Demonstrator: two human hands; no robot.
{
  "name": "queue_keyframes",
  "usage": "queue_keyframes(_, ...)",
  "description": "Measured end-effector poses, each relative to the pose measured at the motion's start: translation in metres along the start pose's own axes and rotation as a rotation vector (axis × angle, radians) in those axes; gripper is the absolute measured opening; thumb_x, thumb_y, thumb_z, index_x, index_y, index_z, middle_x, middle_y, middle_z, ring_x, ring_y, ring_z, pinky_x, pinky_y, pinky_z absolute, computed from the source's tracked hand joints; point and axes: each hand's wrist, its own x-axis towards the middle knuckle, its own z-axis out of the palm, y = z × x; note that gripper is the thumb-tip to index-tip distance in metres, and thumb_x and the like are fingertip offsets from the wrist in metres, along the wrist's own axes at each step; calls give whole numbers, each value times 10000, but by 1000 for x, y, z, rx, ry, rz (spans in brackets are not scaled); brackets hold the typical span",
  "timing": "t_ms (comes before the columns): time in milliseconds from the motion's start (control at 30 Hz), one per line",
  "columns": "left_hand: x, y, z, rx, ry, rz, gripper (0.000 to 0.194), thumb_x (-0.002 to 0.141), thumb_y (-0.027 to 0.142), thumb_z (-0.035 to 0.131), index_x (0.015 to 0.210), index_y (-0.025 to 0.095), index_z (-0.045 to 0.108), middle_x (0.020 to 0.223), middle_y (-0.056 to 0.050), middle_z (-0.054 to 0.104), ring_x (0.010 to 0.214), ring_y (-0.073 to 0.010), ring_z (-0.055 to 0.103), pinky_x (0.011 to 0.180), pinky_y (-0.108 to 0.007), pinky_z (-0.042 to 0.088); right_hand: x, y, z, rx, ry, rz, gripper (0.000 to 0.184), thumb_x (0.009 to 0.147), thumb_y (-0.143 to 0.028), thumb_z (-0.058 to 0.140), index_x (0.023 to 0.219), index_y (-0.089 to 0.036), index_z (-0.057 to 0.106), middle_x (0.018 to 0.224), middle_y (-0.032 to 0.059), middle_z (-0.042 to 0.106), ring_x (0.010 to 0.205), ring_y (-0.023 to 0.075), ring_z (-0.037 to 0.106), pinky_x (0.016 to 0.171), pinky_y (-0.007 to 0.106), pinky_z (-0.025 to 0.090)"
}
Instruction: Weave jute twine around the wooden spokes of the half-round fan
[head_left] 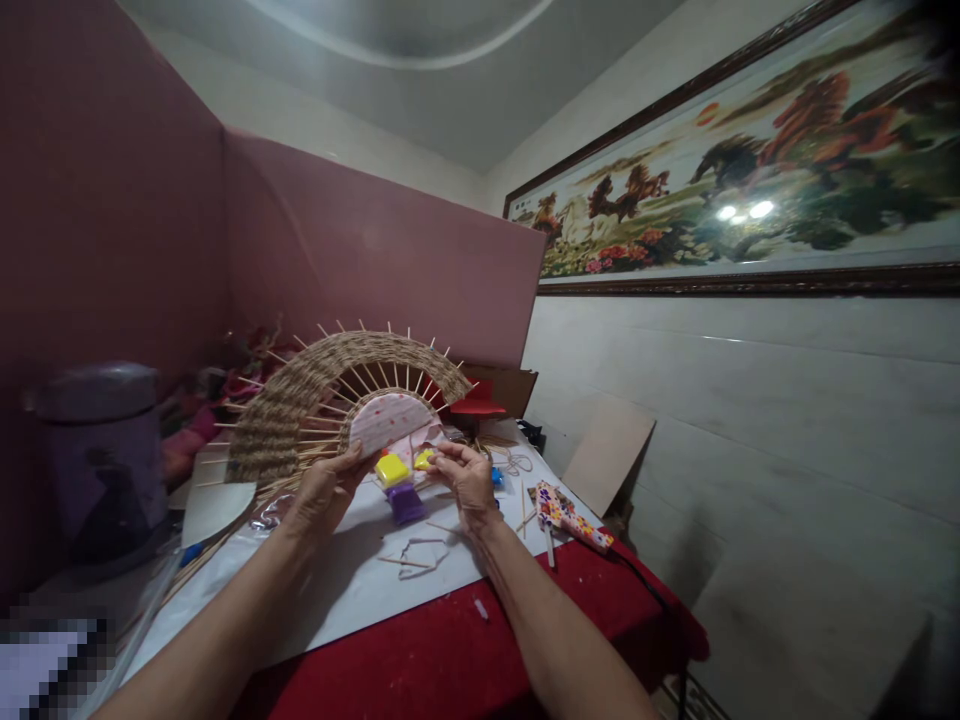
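Note:
A woven fan [262, 415] with thin wooden sticks poking past its rim stands raised over the table. Its half-round centre is covered with pink dotted fabric [388, 420]. My left hand [330, 485] grips the fan at the lower left edge of that fabric, thumb on the front. My right hand [466, 480] is at the fan's lower right, thumb and fingers pinched together near loose pink cloth; what they hold is too small to make out. Beneath the fan lie a yellow packet [392, 470] and a purple packet [406, 504].
A flower-patterned glue gun [570, 518] lies on the right, its cord running over the red tablecloth [390, 655]. Loose sticks and a bent cord piece [421, 557] lie on the white sheet [330, 600]. A large lidded container [101, 460] stands at left.

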Motion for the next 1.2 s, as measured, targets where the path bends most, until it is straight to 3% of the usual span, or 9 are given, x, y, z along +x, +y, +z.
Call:
queue_keyframes(167, 3, 10, 5, 14, -1, 63, 297, 735, -44, 534, 972, 65, 678, 805, -112, 718, 725, -187, 691, 671, -272, 592, 3, 4, -3, -132, 26, -26, 313, 576, -266, 732, 841, -134, 631, 670, 15, 681, 541, 122, 637, 554, 246, 550)
queue_keyframes(367, 12, 37, 15, 122, -191, 359, 444, 607, 21, 702, 1012, 203, 684, 942, -51, 726, 938, -213, 655, 704, -255, 576, 7, 11, -8, -308, 112, -61, 330, 565, -376, 737, 756, -155, 584, 562, -28, 611, 444, 101, 569, 415, 210, 493)
queue_keyframes(533, 25, 53, 30, 149, -191, 382, 469, 558, 55, 742, 993, 221, 691, 966, -46, 725, 935, -219, 656, 676, -245, 573, 7, 11, -8, -529, 135, -35, 277, 720, -433, 570, 729, -156, 565, 511, -9, 593, 345, 98, 497, 289, 188, 378)
queue_keyframes(600, 29, 58, 39, 164, -180, 387, 498, 533, 35, 736, 992, 222, 689, 944, -40, 728, 893, -217, 669, 651, -249, 577, 16, 8, -3, -637, 142, -34, 259, 772, -398, 501, 712, -156, 573, 538, 12, 614, 358, 107, 517, 304, 196, 391)
queue_keyframes(800, 35, 73, 62, 214, -199, 398, 503, 505, 81, 770, 983, 218, 691, 807, -17, 730, 789, -207, 684, 620, -265, 587, 74, 2, 27, -998, 72, -113, 154, 729, -186, 523, 755, -168, 673, 709, 52, 703, 675, 174, 668, 607, 243, 515)
queue_keyframes(933, 38, 73, 62, 213, -247, 384, 487, 498, 113, 790, 970, 187, 698, 779, -29, 726, 841, -232, 679, 664, -288, 588, 118, 6, 41, -1218, -32, -161, 238, 692, -82, 537, 834, -166, 708, 912, 72, 720, 938, 203, 640, 849, 259, 461)
queue_keyframes(1067, 37, 73, 61, 230, -227, 364, 398, 518, 153, 795, 908, 146, 713, 776, -51, 722, 797, -220, 681, 647, -272, 582, 160, 14, 43, -1389, -94, -97, 220, 728, -54, 560, 865, -157, 698, 1018, 104, 691, 1014, 223, 609, 885, 296, 440)
queue_keyframes(1200, 34, 76, 63, 241, -203, 392, 378, 520, 171, 793, 890, 134, 719, 744, -47, 718, 746, -213, 681, 658, -295, 579, 190, 31, 42, -1498, -170, 22, 171, 845, -260, 600, 969, -149, 638, 1000, 59, 667, 934, 184, 626, 837, 366, 483)
